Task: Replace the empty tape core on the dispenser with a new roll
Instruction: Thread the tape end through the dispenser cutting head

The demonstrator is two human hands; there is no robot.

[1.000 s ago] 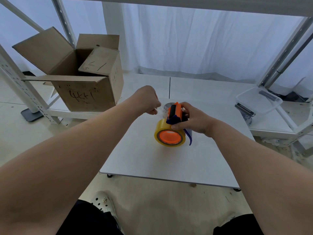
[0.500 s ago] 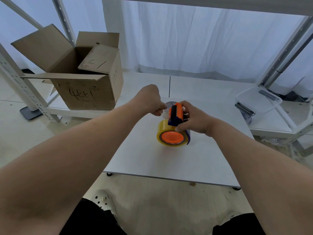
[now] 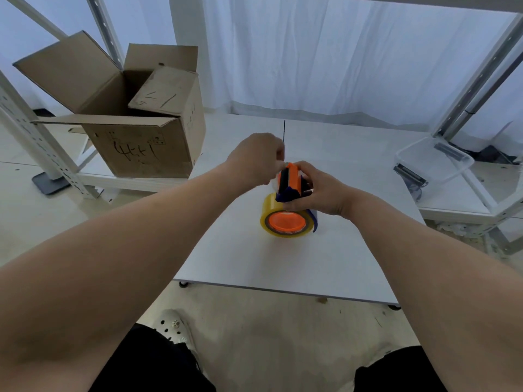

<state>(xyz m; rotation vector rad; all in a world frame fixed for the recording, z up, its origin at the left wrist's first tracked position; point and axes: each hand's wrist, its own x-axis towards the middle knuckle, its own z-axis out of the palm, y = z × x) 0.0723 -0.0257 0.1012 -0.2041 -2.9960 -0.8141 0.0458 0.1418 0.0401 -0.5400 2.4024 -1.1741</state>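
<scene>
An orange and blue tape dispenser (image 3: 288, 181) stands on the white table (image 3: 283, 258) with a yellowish clear tape roll (image 3: 268, 213) seated on its orange hub (image 3: 287, 220). My right hand (image 3: 319, 190) grips the dispenser's upper body from the right. My left hand (image 3: 259, 158) is closed at the dispenser's top left, pinching what looks like the loose clear tape end, blurred and partly hidden by the fingers.
An open cardboard box (image 3: 133, 120) sits on the low shelf at the left. A clear plastic container (image 3: 434, 159) with dark metal parts lies at the right. White shelf posts stand on both sides; a curtain hangs behind.
My left hand has moved right, closer to the dispenser's top. The dispenser and roll have tilted slightly more upright under my right hand.
</scene>
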